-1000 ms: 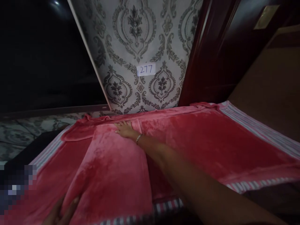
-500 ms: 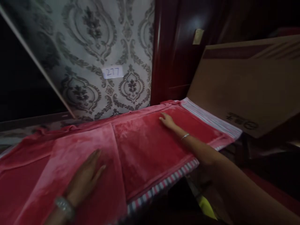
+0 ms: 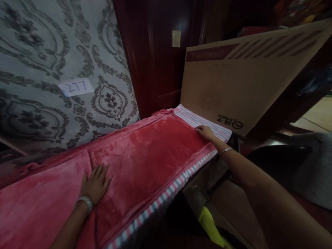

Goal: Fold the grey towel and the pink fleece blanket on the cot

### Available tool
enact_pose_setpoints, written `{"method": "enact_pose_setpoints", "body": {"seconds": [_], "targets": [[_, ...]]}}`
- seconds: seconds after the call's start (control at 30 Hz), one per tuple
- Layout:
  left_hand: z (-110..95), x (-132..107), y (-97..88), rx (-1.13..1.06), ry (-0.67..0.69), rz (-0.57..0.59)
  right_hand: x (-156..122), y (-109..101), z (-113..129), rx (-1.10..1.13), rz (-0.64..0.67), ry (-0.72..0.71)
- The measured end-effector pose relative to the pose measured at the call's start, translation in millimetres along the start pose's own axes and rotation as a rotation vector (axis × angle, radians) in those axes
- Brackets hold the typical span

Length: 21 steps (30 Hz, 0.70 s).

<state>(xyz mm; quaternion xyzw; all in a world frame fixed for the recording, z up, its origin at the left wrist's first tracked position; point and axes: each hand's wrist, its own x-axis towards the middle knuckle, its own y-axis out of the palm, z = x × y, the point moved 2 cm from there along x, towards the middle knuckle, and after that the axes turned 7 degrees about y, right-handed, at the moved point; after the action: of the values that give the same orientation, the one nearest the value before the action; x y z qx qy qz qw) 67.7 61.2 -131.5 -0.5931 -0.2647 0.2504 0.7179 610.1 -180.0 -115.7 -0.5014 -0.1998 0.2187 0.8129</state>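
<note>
A red plush cloth (image 3: 145,148) lies spread lengthwise over a narrow board with a striped cover (image 3: 202,119). My left hand (image 3: 95,185) rests on the cloth at the left, palm down with fingers spread, beside an upright crease or overlap. At the cloth's right end is my right hand (image 3: 204,132), its fingers bent and closed on the cloth's edge where it meets the stripes. Its fingertips are partly hidden. The cloth's far edge is bunched against the wall side, and striped fabric shows along the near edge.
A large cardboard box (image 3: 220,83) leans behind the board's right end. Patterned wallpaper with a paper label "277" (image 3: 76,87) and a dark red door panel (image 3: 160,69) stand behind. Below the near edge is a yellow-green object (image 3: 211,226); grey fabric (image 3: 313,169) lies right.
The view has swung to the right. My right hand has moved along the cloth to its right end. My left hand has shifted right and now lies flat by the crease.
</note>
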Motion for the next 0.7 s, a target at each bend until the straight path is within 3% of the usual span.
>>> {"method": "enact_pose_setpoints", "body": {"seconds": [0.23, 0.47, 0.7], "targets": [[2, 2, -6.2, -0.033, 0.009, -0.018, 15, 7, -5, -0.090, 0.147, 0.020], [-1, 2, -7.2, 0.011, 0.007, 0.017, 19, 1, -12, -0.153, 0.184, 0.064], [5, 2, -1.3, -0.014, 0.017, -0.024, 15, -8, -17, -0.211, 0.175, 0.057]]}}
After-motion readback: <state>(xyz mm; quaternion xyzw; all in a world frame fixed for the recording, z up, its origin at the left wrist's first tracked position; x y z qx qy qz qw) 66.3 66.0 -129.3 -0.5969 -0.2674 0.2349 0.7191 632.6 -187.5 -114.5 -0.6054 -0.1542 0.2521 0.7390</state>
